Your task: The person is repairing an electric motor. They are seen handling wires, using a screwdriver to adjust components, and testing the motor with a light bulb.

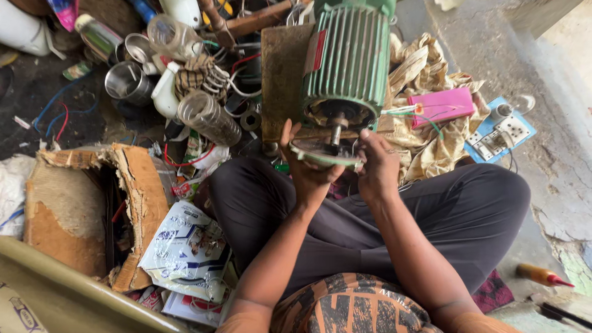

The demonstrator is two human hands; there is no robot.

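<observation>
So from the head cam I'm looking straight down at my lap, sitting cross-legged on the floor. My left hand (306, 168) is wrapped around the near left edge of a round green end cover (325, 154), fingers curled up over its rim, and my right hand (377, 165) is pinching the cover's right side, so both hands are closed on it. The cover sits on the shaft (337, 126) sticking out of a green ribbed motor (351, 58), just in front of the motor's open end, right above my knees. The motor rests on a brown board (280, 68). To its right there's crumpled brown paper (431, 132) with a pink box (444, 106) on top and a white socket board (502, 132) beyond it. On my left is a torn cardboard box (80, 209), with steel cups (128, 82) and clear jars (208, 117) further back. An orange-handled screwdriver (542, 275) lies by my right knee.
</observation>
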